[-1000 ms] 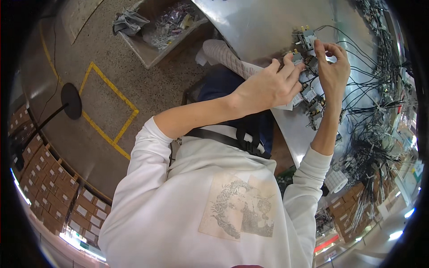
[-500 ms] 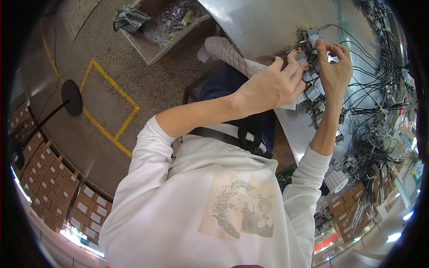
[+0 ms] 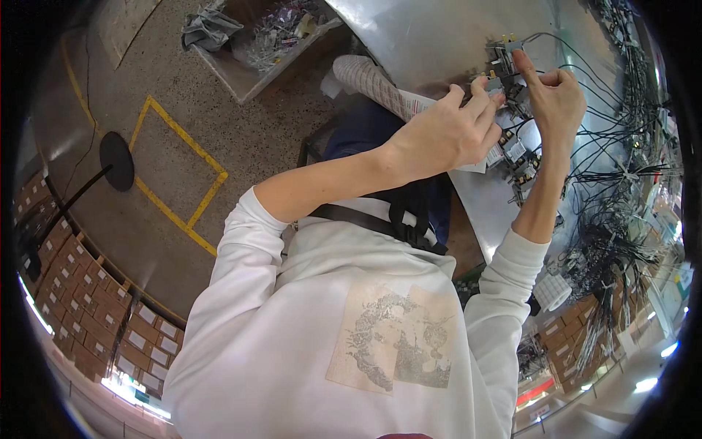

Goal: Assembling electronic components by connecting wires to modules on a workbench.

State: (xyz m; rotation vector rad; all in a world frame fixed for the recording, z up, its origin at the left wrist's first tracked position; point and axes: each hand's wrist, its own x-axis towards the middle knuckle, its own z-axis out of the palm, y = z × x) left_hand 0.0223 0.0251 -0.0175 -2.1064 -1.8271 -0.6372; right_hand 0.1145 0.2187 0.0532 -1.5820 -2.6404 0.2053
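Left hand (image 3: 447, 135) curled at a grey-topped component (image 3: 494, 84); right hand (image 3: 559, 104), apart from it, thumbed a farther component (image 3: 505, 49). Both parts sat over the metal tabletop (image 3: 431, 40), seemingly being steadied; grip couldn't be told.

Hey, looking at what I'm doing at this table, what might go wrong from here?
The black wires lie tangled beside your right hand, so one might snag. The small grey devices sit crowded together, so fingers could knock a neighbour. The printed paper strip passes under your left hand and might get dragged.
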